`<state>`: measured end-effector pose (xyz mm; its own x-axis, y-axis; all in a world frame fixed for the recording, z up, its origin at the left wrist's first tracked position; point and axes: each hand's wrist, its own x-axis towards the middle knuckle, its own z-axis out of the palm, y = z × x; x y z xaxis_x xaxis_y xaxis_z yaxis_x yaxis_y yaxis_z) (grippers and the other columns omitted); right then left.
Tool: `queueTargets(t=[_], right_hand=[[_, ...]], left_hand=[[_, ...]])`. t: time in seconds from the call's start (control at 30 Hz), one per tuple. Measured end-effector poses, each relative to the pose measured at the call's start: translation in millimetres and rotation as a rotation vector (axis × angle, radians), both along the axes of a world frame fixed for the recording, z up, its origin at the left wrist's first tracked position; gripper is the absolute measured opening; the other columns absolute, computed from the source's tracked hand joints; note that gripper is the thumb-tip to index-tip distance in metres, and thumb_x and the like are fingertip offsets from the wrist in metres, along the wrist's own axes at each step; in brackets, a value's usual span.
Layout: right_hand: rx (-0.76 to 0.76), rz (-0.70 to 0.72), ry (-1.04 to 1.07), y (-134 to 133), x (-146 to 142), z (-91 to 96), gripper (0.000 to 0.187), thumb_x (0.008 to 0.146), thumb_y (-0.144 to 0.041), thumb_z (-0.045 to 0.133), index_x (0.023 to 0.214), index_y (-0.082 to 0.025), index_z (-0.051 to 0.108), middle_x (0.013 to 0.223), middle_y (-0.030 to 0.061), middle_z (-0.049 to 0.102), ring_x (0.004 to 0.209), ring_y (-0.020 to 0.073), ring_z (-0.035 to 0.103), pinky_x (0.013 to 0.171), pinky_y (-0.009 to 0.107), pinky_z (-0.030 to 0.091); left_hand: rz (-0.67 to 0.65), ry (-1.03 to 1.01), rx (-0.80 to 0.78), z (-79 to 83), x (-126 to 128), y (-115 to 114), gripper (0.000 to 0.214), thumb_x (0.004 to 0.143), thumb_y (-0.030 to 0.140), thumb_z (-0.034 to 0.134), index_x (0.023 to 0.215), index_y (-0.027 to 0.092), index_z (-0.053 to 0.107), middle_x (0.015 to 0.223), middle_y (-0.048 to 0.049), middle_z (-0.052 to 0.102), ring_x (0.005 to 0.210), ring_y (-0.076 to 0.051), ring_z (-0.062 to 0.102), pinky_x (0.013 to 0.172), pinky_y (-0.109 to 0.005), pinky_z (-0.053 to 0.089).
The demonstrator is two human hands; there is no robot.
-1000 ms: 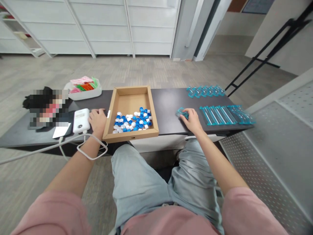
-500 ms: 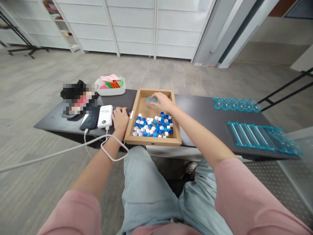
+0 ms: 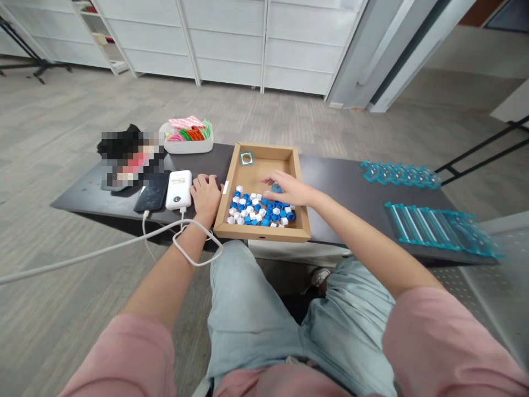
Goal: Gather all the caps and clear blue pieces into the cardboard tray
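My right hand (image 3: 291, 189) hovers over the cardboard box tray (image 3: 261, 236), thumb and fingers apart. Under it lies a pile of small blue and white hexagonal pieces (image 3: 258, 210). A bluish patch shows between the thumb and fingers; whether it is a loose piece there, I cannot tell. In the tray's far left corner sits a clear teal-edged square frame (image 3: 247, 159) with a round opening. My left hand (image 3: 205, 194) rests on the table with fingers spread, between the white power bank (image 3: 179, 190) and the tray's left wall, its fingertips close to that wall.
A black phone (image 3: 152, 192) and white cables (image 3: 124, 255) are at the left. Behind them stands a white basket (image 3: 189, 146) of colourful strips. Rows of clear teal frames (image 3: 400, 174) and a second teal group (image 3: 438, 230) lie on the dark table (image 3: 330, 184) at the right.
My right hand has moved from the tray's far side toward me, over the pieces. The clear square frame that was at its fingers now lies in the far left corner, released.
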<state>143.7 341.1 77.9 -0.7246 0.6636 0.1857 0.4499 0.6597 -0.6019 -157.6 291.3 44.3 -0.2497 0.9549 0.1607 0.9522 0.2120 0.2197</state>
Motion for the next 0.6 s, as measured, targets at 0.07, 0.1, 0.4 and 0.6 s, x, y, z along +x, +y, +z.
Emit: queueTargets(t=[0.07, 0.1, 0.4, 0.6], right_hand=[[-0.011, 0.080, 0.008, -39, 20, 14.5, 0.058, 0.106, -0.062, 0.079, 0.151, -0.025, 0.072, 0.149, 0.0150, 0.073, 0.143, 0.0352, 0.070, 0.128, 0.057, 0.056], [-0.008, 0.082, 0.009, -56, 32, 22.5, 0.059, 0.108, -0.065, 0.076, 0.152, -0.027, 0.072, 0.152, 0.0145, 0.073, 0.147, 0.0354, 0.068, 0.130, 0.058, 0.054], [0.230, -0.738, -0.171, -144, 228, 10.4, 0.050, 0.107, -0.060, 0.069, 0.145, -0.027, 0.075, 0.148, 0.0189, 0.076, 0.145, 0.0431, 0.069, 0.124, 0.070, 0.052], [0.272, -1.399, -0.178, -212, 341, -42.1, 0.067, 0.099, -0.071, 0.068, 0.147, -0.025, 0.076, 0.160, 0.0252, 0.069, 0.152, 0.0492, 0.063, 0.123, 0.081, 0.049]], left_hand=[[0.000, 0.004, 0.009, 0.6, 0, 0, 0.055, 0.112, 0.035, 0.043, 0.157, 0.017, 0.068, 0.161, -0.0300, 0.059, 0.149, -0.047, 0.054, 0.117, -0.057, 0.045], [-0.001, 0.005, 0.013, 0.7, -1, 0, 0.055, 0.111, 0.034, 0.044, 0.157, 0.016, 0.068, 0.161, -0.0306, 0.059, 0.149, -0.047, 0.054, 0.117, -0.057, 0.045], [0.020, -0.018, -0.014, -2.1, -4, 3, 0.060, 0.114, 0.035, 0.030, 0.159, 0.016, 0.066, 0.164, -0.0293, 0.055, 0.152, -0.045, 0.050, 0.120, -0.059, 0.043], [0.053, -0.087, 0.034, 8.2, 2, -7, 0.078, 0.106, 0.037, 0.015, 0.172, 0.042, 0.057, 0.165, -0.0236, 0.058, 0.153, -0.051, 0.048, 0.107, -0.075, 0.045]])
